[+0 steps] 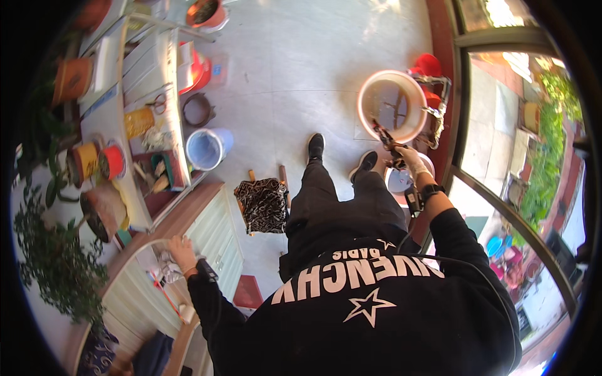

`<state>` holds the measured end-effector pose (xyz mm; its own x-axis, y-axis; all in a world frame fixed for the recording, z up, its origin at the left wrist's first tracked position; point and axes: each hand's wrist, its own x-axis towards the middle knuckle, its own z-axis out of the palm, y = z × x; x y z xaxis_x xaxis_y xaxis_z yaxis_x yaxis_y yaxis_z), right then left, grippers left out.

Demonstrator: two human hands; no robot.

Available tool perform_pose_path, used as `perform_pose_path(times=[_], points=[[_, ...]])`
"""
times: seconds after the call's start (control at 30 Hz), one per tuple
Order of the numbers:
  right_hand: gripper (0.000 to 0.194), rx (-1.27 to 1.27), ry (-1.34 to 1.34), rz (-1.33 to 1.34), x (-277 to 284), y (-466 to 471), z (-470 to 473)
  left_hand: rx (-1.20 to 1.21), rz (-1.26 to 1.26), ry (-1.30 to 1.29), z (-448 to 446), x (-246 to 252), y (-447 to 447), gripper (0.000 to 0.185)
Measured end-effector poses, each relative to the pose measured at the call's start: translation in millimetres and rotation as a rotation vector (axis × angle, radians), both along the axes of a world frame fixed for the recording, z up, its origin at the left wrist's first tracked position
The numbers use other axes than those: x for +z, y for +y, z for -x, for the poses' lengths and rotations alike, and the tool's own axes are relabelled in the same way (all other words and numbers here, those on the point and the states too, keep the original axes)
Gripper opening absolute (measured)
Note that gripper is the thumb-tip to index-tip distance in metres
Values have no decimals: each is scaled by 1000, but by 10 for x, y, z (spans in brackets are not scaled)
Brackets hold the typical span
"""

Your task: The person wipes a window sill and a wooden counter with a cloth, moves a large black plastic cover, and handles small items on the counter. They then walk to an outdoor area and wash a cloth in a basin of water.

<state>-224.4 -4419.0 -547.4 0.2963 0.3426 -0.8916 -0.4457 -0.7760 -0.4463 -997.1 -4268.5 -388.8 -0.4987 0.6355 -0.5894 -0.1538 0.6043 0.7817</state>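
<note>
My right hand (410, 157), at the end of the arm with the black wristband, is closed on a bundle of dark, reddish-brown things (388, 140) too blurred to name. The bundle lies over the near rim of a large round tub (364, 110) that holds murky water. Below that hand stands a smaller pale basin (400, 181), partly hidden by the hand and wrist. On the left, my left hand (182, 254) rests at the edge of a pale cabinet, by some crumpled whitish material (170, 270); whether it grips anything cannot be told.
A low stool with a patterned cover (263, 204) stands left of my legs. A blue-lined bucket (205, 149) and dark ring-shaped pot (197, 109) stand beside a shelf unit (136, 207) with potted plants. A pipe (442, 117) and red containers (428, 66) are behind the tub, along the window wall.
</note>
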Motion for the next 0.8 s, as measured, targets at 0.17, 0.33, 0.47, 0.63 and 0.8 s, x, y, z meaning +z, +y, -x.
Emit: perform_pose_path(times=[0.17,0.33,0.47,0.63,0.8], points=[[22,-222,-92,7,-130,-133,242,-401,355,-628,-2500,-1077,411,57],[37,-339,-86,49,-452,-424,162,-798,484,-579,-4849,-1347,360,57],[36,22,-617,79,-647,-598,33,-1106,485,-573,-5878,-1433,155,54],[33,-306,-536,37,-810,-406,-127,-1300,635,-416,-6578,-1634,15,53],[37,-862,-205,-321,-1524,-119,-304,-1472,789,-302,-6915,-2107,155,51]])
